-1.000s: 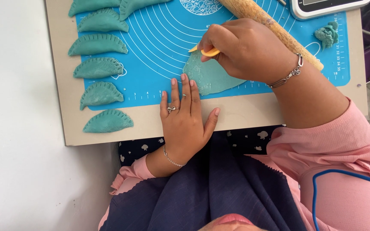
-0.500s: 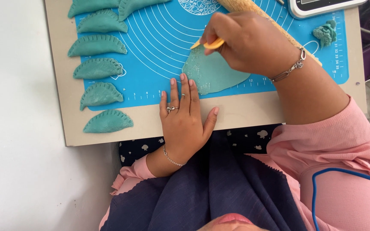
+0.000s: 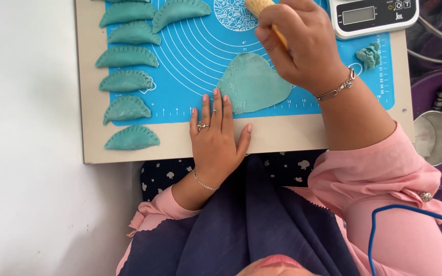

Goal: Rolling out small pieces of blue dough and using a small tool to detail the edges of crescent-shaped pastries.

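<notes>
On the blue mat (image 3: 190,46) a flat piece of dough (image 3: 254,82) lies just below the right hand (image 3: 303,46), which grips a wooden rolling pin (image 3: 258,6); the left hand (image 3: 217,134) rests open, fingertips touching the dough's edge

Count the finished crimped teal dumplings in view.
7: six in a column down the mat's left side, one top centre. More may lie beyond the top edge.
</notes>
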